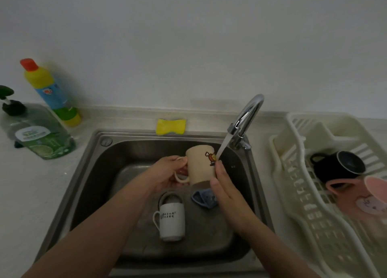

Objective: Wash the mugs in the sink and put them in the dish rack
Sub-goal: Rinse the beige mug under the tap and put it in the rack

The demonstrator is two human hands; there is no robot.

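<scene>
1. A cream mug (202,165) with a small cartoon print was held upside down over the sink (88,173), just under the stream of water (223,145) from the tap (248,118).
2. Its handle was pinched by the curled fingers and thumb of the left hand (167,175); the right hand (225,191) was laid against the mug's side with its fingers straight and together.
3. One white mug (171,221) with dark lettering was seen lying on its side on the sink floor, near the front, below the left hand.
4. One blue cloth (204,198) lay crumpled beside it, partly hidden by the right hand.
5. Open basin floor was left at the front and at the left wall of the sink.
6. In the white dish rack (293,173) to the right, two mugs were counted: one black mug (339,165) and one pink mug (364,196), touching.
7. One yellow sponge (170,126) lay on the bench (31,183) behind the sink's rear rim.
8. Two bottles stood at the left: one green soap bottle (39,135) and one yellow bottle (51,91) with a red cap.
</scene>
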